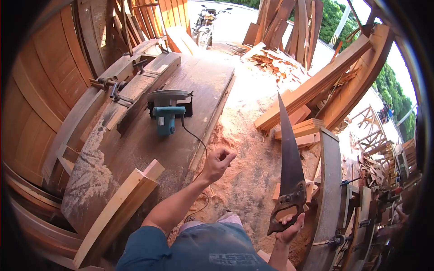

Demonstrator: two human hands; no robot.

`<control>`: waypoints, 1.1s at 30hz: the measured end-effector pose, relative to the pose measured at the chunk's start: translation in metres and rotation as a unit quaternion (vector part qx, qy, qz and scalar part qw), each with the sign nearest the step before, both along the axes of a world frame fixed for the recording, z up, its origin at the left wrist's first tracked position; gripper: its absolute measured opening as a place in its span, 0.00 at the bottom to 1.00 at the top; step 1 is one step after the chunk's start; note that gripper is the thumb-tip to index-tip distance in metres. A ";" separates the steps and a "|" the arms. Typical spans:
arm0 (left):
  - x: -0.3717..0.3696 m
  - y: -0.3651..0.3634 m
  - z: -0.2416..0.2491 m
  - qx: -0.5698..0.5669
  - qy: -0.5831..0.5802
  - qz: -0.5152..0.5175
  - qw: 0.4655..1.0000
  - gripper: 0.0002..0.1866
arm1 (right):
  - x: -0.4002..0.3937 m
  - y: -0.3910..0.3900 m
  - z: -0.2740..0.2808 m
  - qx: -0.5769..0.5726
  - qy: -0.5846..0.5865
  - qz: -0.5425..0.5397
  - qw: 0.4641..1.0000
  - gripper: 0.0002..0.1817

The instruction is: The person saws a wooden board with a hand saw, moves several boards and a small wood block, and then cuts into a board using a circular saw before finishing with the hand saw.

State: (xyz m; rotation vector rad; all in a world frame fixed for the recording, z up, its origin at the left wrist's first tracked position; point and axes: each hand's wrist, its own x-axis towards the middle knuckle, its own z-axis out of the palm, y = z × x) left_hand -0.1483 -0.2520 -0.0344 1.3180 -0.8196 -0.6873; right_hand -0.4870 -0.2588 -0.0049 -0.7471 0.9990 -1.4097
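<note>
My right hand [291, 229] grips the dark handle of a handsaw [290, 158], whose long blade points up and away from me. My left hand [218, 164] is curled into a loose fist in front of my body, with nothing visible in it. Just beyond that hand is the right edge of the wooden workbench [135, 144]. A teal circular saw [166, 118] rests on the bench, and its black cord [199, 139] runs over the edge near my left wrist. At the bench's near end, a thick wooden beam [115, 212] slants upward.
Clamps [116, 88] hold boards along the bench's left side. Sawdust [233, 131] covers the floor. To the right, large timber beams [316, 81] and a plank-topped bench [329, 180] stand close to the handsaw. Offcuts [275, 63] are heaped further off, near a parked motorcycle [205, 27].
</note>
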 end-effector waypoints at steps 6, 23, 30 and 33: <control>0.005 0.125 -0.072 0.014 0.470 0.251 0.846 0.39 | 0.067 -0.062 0.005 -0.206 0.057 0.124 0.969 0.30; -0.024 0.091 -0.114 -0.072 0.389 0.380 0.836 0.18 | 0.501 -0.020 -0.039 -0.390 0.060 0.749 0.532 0.22; -0.158 0.145 -0.176 0.224 0.191 0.413 0.862 0.19 | 0.557 0.062 -0.063 -0.720 0.093 0.620 0.299 0.18; -0.209 0.164 -0.161 0.371 0.207 0.476 0.770 0.22 | 0.578 0.069 -0.108 -0.790 0.126 0.559 0.220 0.21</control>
